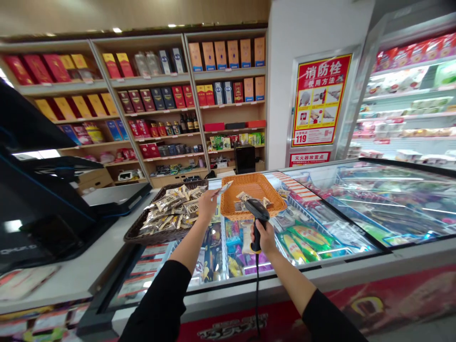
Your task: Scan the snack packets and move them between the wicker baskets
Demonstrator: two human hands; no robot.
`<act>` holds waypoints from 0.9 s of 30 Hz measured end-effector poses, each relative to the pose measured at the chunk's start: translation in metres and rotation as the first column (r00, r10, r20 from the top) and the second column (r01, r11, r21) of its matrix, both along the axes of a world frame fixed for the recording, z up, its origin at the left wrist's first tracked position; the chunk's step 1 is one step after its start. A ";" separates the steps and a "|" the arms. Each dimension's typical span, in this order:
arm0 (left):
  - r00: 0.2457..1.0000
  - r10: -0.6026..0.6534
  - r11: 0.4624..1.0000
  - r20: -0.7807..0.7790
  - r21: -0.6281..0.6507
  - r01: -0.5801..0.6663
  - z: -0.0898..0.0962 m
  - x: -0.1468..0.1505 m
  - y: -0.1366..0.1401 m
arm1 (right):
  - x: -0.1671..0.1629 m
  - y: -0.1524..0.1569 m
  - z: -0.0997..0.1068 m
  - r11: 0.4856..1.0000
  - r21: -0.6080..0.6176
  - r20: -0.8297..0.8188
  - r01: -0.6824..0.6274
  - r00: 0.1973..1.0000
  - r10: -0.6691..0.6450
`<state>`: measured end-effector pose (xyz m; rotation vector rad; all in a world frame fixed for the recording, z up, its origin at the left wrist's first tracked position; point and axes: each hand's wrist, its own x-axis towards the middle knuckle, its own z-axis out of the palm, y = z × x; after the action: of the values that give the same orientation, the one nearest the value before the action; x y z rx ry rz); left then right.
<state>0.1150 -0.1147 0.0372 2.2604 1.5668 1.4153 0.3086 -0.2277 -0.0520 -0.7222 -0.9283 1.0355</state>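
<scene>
My left hand (207,204) pinches a small snack packet (226,185) by its end, between a dark brown basket and an orange one. My right hand (264,236) is wrapped round the handle of a black barcode scanner (257,210), its cord hanging down in front of the freezer. The scanner's head covers part of the orange wicker basket (277,198), where a few packets lie. Left of my left hand, the dark brown basket (132,233) is heaped with many similar packets (170,203).
Both baskets rest on the glass-topped freezer (313,273), which holds bagged frozen goods. A black checkout machine (42,190) stands on the counter at left. Behind are shelves of boxed bottles (160,99); a lit refrigerated display (409,109) is at right.
</scene>
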 end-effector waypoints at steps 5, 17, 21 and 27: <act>0.900 0.297 0.952 -0.319 0.171 -0.253 0.038 -0.071 -0.027 | 0.000 0.000 -0.003 1.000 -0.009 0.009 0.010 1.000 -0.010; 0.741 0.354 0.849 -0.571 -0.137 -0.511 0.029 -0.117 -0.020 | 0.006 0.004 -0.004 0.997 -0.074 0.053 0.026 0.998 -0.023; 0.807 0.315 0.904 -0.500 -0.100 -0.415 0.041 -0.090 -0.016 | 0.030 0.013 0.010 0.997 -0.070 0.076 0.029 0.997 -0.024; 0.903 0.000 0.967 -0.430 -0.229 -0.109 0.026 -0.002 -0.012 | 0.065 0.032 0.015 0.989 -0.121 0.165 0.083 0.984 -0.063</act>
<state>0.1133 -0.1269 0.0630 2.4948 1.8095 0.6970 0.3734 -0.1958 -0.0367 -0.9509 -0.9727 0.9883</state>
